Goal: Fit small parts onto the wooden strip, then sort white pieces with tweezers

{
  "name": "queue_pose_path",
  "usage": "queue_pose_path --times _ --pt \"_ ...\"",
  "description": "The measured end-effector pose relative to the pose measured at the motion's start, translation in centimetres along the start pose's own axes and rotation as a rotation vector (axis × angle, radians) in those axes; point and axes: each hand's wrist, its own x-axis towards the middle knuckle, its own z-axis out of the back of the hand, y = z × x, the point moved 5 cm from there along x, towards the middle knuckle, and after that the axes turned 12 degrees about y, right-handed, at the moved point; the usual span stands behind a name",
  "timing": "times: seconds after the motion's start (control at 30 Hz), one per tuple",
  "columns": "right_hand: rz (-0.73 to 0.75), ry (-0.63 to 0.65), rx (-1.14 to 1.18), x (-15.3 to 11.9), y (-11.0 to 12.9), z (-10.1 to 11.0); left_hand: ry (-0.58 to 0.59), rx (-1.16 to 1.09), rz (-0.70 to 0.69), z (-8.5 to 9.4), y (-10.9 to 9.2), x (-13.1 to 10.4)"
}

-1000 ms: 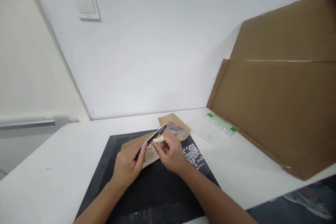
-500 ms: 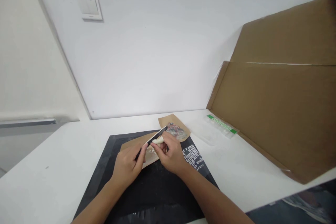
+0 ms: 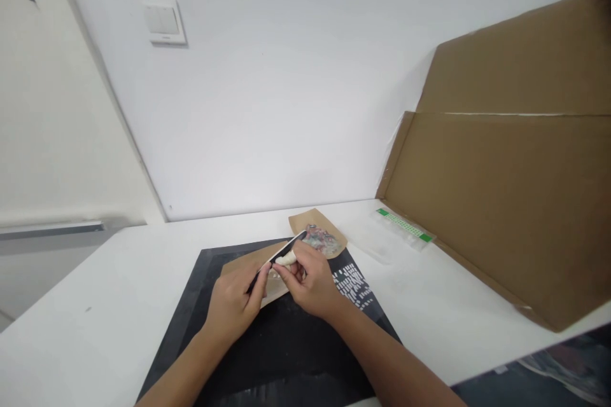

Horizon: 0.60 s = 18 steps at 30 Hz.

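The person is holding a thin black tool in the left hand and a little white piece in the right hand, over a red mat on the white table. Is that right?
Not quite: the mat is black, not red, as the head view shows. The rest holds: the left hand holds the thin black tool, the right hand pinches the little white piece, and the table is white.

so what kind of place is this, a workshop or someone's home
Probably a plain room set up as a craft desk, home or small studio; I cannot tell which. A black cutting mat lies on a white table, flattened cardboard leans at the right, and a light switch sits on the bare wall.
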Motion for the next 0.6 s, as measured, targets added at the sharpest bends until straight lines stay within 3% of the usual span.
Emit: queue_pose_path --times 0.37,0.6 --pt "-0.003 0.025 0.002 -0.06 0.11 -0.04 0.005 0.007 -0.006 -0.15 0.06 0.06" --pt "0.009 -0.024 0.007 0.02 0.31 0.49 0.014 -0.001 -0.010 -0.12 -0.05 0.10"
